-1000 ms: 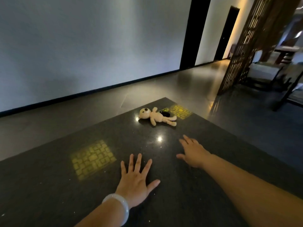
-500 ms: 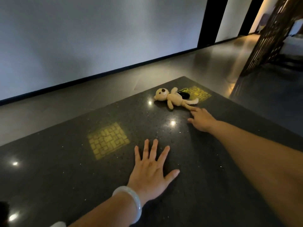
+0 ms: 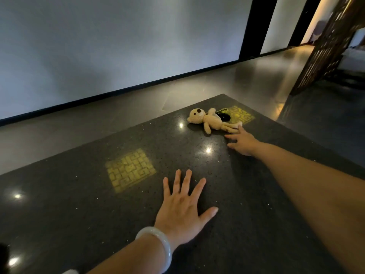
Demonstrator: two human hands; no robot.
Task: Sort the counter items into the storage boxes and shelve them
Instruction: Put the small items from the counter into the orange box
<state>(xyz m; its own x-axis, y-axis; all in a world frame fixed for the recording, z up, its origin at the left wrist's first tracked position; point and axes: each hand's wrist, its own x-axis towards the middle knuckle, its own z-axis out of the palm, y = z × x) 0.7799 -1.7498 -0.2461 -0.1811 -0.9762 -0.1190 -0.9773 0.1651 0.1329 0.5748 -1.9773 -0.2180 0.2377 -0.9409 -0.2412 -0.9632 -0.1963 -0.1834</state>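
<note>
A small cream teddy bear (image 3: pixel 209 120) lies on its back near the far corner of the dark stone counter (image 3: pixel 79 194). A small black object (image 3: pixel 223 116) lies right behind the bear. My right hand (image 3: pixel 242 141) stretches out over the counter with its fingers extended, and the fingertips touch the bear's legs. My left hand (image 3: pixel 181 210) rests flat on the counter with spread fingers, a pale bangle on the wrist.
Two yellow patterned squares (image 3: pixel 130 170) are set into the counter top. Beyond the far edge lies a polished floor (image 3: pixel 138 101) and a white wall. A dark wooden lattice screen (image 3: pixel 327 42) stands at the right.
My right hand has reached forward across the counter until its fingertips met the bear's legs. My left hand has stayed flat on the counter.
</note>
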